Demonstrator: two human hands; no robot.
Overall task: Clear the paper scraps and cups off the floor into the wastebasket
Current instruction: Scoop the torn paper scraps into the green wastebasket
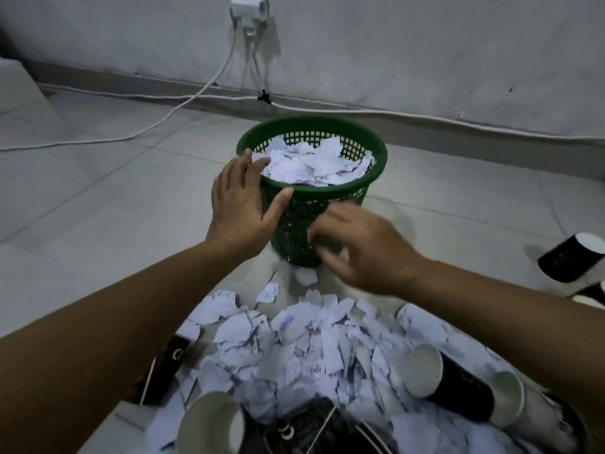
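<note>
A green mesh wastebasket (327,204) stands on the tiled floor, filled nearly to the rim with torn white paper (314,163). My left hand (240,208) is open, fingers spread, against the basket's near left rim. My right hand (360,247) hovers in front of the basket's lower wall, blurred, fingers curled loosely with nothing seen in them. A big heap of paper scraps (311,348) lies on the floor below my hands. Black paper cups lie in it: one (442,378) at right, one (212,421) at lower left.
Another black cup (576,257) lies on its side at the far right. White cables (137,132) run along the floor and up the wall to a socket (248,9). A flattened black cup (173,365) lies at the heap's left edge.
</note>
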